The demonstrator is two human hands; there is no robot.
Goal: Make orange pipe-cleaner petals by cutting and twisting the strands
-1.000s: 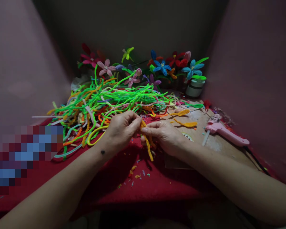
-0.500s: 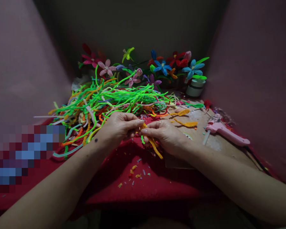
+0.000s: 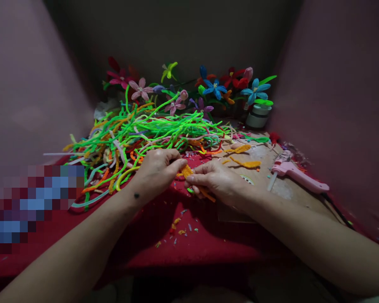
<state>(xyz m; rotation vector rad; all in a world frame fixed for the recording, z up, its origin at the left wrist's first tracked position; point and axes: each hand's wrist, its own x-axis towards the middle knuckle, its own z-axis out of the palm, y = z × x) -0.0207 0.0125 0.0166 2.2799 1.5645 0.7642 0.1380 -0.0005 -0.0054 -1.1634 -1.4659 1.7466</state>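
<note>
An orange pipe-cleaner petal (image 3: 186,170) is stretched between my two hands above the red cloth. My left hand (image 3: 161,167) pinches its upper end between thumb and forefinger. Lower down, my right hand (image 3: 215,179) grips the same petal, with an orange tail sticking out below the fingers. Two finished-looking orange petals (image 3: 246,163) lie on the cardboard (image 3: 265,176) just beyond my right hand. Behind my left hand spreads a tangled heap of pipe cleaners (image 3: 164,126), mostly bright green.
A pink glue gun (image 3: 300,176) rests on the cardboard at right, its cable running to the edge. Pipe-cleaner flowers (image 3: 215,88) line the back, near a white jar (image 3: 258,117). Small scraps (image 3: 177,227) lie on the red cloth (image 3: 145,248). Walls rise on both sides.
More of the orange petal's flat part now shows between my fingertips. Its tail below my right hand appears shorter and less spread. Both hands stay in nearly the same place.
</note>
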